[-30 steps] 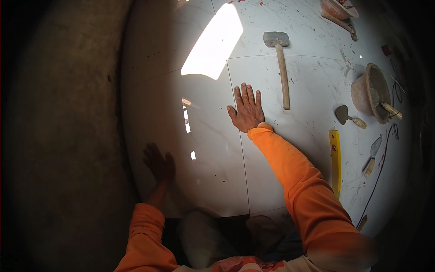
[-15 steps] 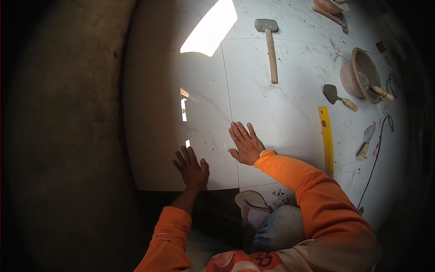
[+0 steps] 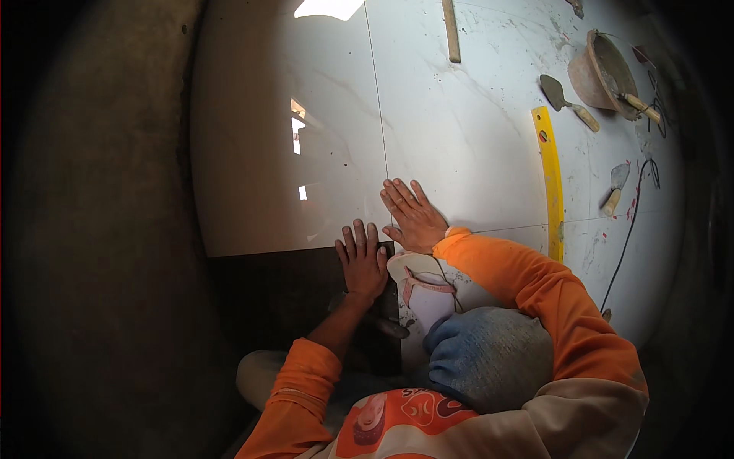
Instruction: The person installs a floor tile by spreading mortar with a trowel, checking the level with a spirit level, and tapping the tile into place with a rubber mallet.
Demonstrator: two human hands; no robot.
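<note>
Glossy white floor tiles (image 3: 252, 176) with faint grey veins spread before me, split by a thin dark joint. My right hand (image 3: 415, 218) lies flat, palm down, across that joint at the corner where tiles meet; its fingers are stretched out and it holds nothing. Close to its left, my left hand (image 3: 363, 262) has its fingers spread, their tips at the near edge of the left tile. Beneath its palm is a dark, untiled patch of floor (image 3: 267, 291). Neither hand grips anything.
A yellow spirit level (image 3: 549, 183) lies to the right. Beyond it are a pointed trowel (image 3: 567, 101), a mortar bucket (image 3: 600, 76), a small trowel (image 3: 615, 189) and a black cable (image 3: 628, 252). A wooden mallet handle (image 3: 450, 30) shows at the top. My sandalled foot (image 3: 428, 287) is near the right hand.
My left hand has moved right and back from the tile's surface to its near edge, closer to my right hand. The view has shifted, so the mallet's head is out of sight.
</note>
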